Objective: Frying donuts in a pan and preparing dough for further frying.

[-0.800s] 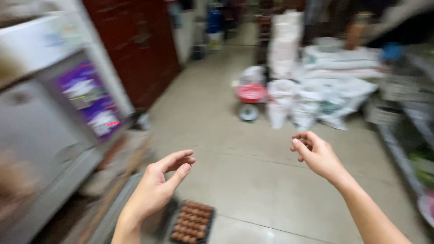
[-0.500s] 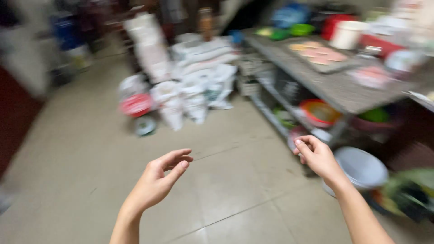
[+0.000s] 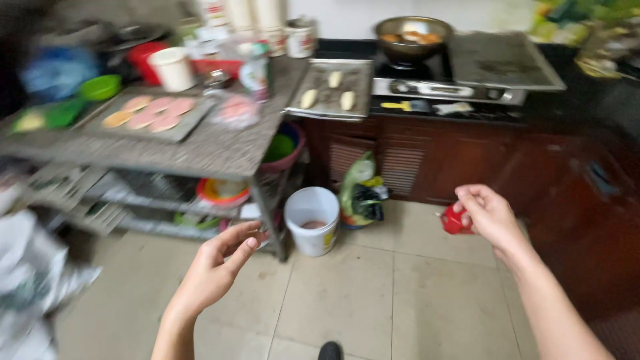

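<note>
Red packet (image 3: 455, 219), small and crumpled, pinched in right hand (image 3: 490, 217), right of centre. Green-and-yellow bag (image 3: 361, 193) upright on floor, frame centre, beside white bucket (image 3: 312, 220). Labelled white can (image 3: 254, 70) on tabletop (image 3: 220, 150), upper middle.

A tray (image 3: 148, 119) lies on the counter (image 3: 220, 152) at left, a bucket (image 3: 312, 220) on the floor before it. To the right, a pan (image 3: 412, 35) sits on the stove (image 3: 467, 83).

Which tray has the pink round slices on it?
The flat tray on the grey stone table, at the left, holds the pink and orange round slices. The other tray, beside the stove, holds three pale oblong pieces instead.
</note>
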